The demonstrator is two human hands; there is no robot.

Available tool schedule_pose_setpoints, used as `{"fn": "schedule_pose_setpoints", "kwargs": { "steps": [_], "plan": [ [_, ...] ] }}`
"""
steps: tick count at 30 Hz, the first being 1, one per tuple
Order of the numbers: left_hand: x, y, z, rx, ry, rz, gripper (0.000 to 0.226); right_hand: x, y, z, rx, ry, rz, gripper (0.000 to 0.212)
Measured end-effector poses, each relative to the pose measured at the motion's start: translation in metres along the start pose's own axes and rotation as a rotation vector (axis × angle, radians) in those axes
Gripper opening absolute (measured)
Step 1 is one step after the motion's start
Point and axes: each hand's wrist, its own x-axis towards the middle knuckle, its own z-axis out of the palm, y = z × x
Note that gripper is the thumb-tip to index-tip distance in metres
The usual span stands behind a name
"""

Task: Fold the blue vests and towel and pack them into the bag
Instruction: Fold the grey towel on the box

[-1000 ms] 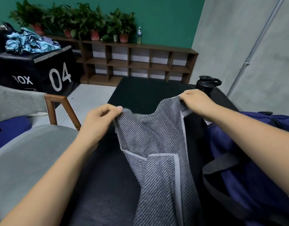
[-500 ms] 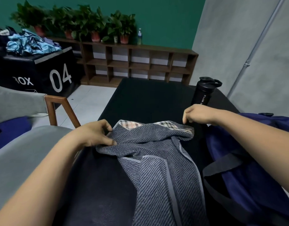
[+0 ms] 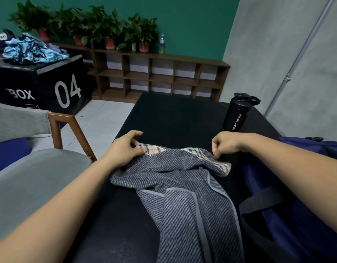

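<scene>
The towel [image 3: 183, 202], grey with fine diagonal stripes and a paler border, is laid in rumpled folds on the black table [image 3: 173, 114], just beside the dark blue bag [image 3: 296, 215], and a plaid check is shown where its far edge is turned over. Its far left corner is pinched by the left hand [image 3: 124, 149], and its far right edge by the curled fingers of the right hand [image 3: 225, 142]

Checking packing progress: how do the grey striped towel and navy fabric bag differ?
The grey striped towel lies rumpled mid-table; the navy fabric bag sits at its right. The towel shows a checked underside; the bag is plain, with a dark strap. Both are soft fabric.
</scene>
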Motion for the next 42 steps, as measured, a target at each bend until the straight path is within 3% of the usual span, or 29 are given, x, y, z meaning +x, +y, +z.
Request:
{"fn": "schedule_pose_setpoints", "kwargs": {
  "steps": [4,8,11,14,20,25,30,32,37,42],
  "plan": [
    [0.023,0.004,-0.009,0.028,-0.101,-0.009,0.047,0.007,0.002,-0.014,-0.015,-0.022,0.015,0.015],
    [0.042,0.008,-0.021,-0.098,-0.152,-0.017,0.047,0.012,-0.001,-0.011,-0.025,-0.188,0.073,0.042],
    [0.049,0.009,-0.030,-0.250,-0.308,-0.053,0.061,0.016,0.001,-0.009,-0.026,-0.270,0.050,0.031],
    [0.054,0.011,-0.036,-0.345,-0.420,-0.099,0.057,0.021,0.002,-0.013,-0.020,-0.295,0.024,0.023],
    [0.072,0.009,-0.037,-0.470,-0.397,-0.159,0.053,0.026,-0.005,-0.014,-0.031,-0.374,0.035,0.038],
    [0.081,-0.002,-0.031,-0.469,-0.387,-0.152,0.066,0.034,-0.008,-0.011,-0.158,-0.258,0.008,0.048],
    [0.087,-0.004,-0.028,-0.525,-0.354,-0.146,0.069,0.042,-0.003,-0.012,-0.109,-0.299,0.008,0.027],
    [0.090,-0.002,-0.027,-0.526,-0.329,-0.136,0.069,0.045,-0.004,-0.020,-0.098,-0.241,0.026,0.026],
    [0.103,0.007,-0.030,-0.412,-0.198,-0.103,0.064,0.060,-0.009,-0.064,-0.256,0.231,0.026,0.024],
    [0.122,0.011,-0.030,-0.264,0.001,-0.059,0.057,0.073,-0.016,-0.074,-0.321,0.526,0.023,0.012]
  ]
}}
